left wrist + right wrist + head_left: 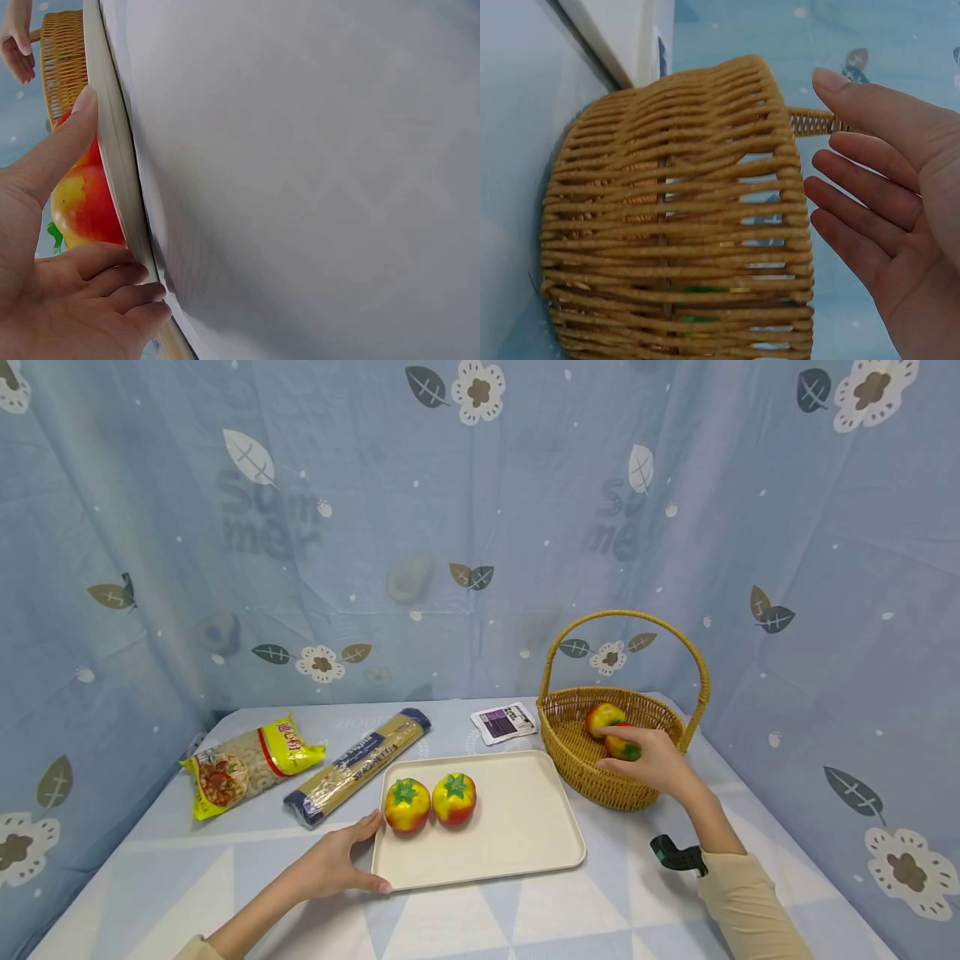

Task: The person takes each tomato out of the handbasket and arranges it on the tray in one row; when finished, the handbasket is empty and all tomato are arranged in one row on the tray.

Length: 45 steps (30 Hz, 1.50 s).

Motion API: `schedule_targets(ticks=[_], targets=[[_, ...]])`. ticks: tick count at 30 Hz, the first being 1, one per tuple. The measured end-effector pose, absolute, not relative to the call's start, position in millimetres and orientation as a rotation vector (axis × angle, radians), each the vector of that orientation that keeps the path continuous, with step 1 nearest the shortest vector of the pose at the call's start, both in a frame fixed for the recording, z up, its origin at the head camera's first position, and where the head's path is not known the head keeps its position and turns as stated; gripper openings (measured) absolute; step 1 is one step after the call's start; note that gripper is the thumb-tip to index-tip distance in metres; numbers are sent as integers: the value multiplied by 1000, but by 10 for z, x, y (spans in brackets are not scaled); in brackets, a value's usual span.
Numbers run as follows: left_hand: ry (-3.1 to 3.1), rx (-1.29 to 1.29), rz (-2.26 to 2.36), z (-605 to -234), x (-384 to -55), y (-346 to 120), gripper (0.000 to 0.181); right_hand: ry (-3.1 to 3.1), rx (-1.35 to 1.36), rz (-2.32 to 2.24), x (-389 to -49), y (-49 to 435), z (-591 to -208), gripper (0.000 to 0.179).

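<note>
My left hand (pixel 333 862) touches the near left corner of a cream tray (pixel 517 818), its thumb at the front edge and fingers at the left rim. On the tray's left part sit two yellow-and-red fruits with green leafy tops, a left fruit (pixel 407 807) and a right fruit (pixel 454 799). Over the near right side of a wicker basket (pixel 573 768) hovers my right hand (pixel 651 762), fingers spread and apart from the rim in the right wrist view. Two similar fruits lie inside the basket, a rear fruit (pixel 603 717) and a front fruit (pixel 617 746) partly behind that hand.
A yellow food bag (pixel 251 764) and a pack of spaghetti (pixel 360 767) lie left of the tray. Behind the tray is a small white-and-purple packet (pixel 504 723). The tall basket handle (pixel 626 613) arches above the basket. A blue patterned curtain (pixel 480 527) encloses the table.
</note>
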State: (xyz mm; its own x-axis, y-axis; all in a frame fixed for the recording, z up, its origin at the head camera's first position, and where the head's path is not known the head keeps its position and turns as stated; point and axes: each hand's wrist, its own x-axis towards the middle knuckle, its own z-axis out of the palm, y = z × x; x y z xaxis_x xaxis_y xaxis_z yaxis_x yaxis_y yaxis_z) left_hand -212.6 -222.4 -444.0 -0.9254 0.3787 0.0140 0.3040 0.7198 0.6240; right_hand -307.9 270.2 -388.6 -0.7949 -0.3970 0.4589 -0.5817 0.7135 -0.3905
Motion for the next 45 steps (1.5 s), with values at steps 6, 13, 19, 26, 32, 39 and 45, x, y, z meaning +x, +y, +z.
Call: schedule_targets(ticks=[6, 13, 19, 26, 32, 39, 45], targets=[[2807, 575, 998, -4439, -2123, -2224, 109, -2593, 718, 749, -3096, 2769, -3903, 55], [2802, 593, 1001, -4440, -2127, -2231, 109, -2592, 680, 715, -3134, 2869, -3939, 51], [2801, 573, 994, -4434, -2127, -2228, 109, -2611, 631, 736, -3169, 2941, -3983, 51], [2801, 556, 987, -4441, -2128, -2231, 110, -2670, 535, 747, -3202, 2978, -4029, 54], [2792, 537, 992, -4426, -2127, -2225, 109, -2699, 458, 771, -3218, 2994, -4041, 57], [2790, 536, 996, -4421, -2133, -2215, 109, -2720, 431, 743, -3256, 3022, -4045, 59], [2796, 546, 987, -4423, -2127, -2219, 110, -2746, 392, 742, -3263, 3006, -4063, 60]])
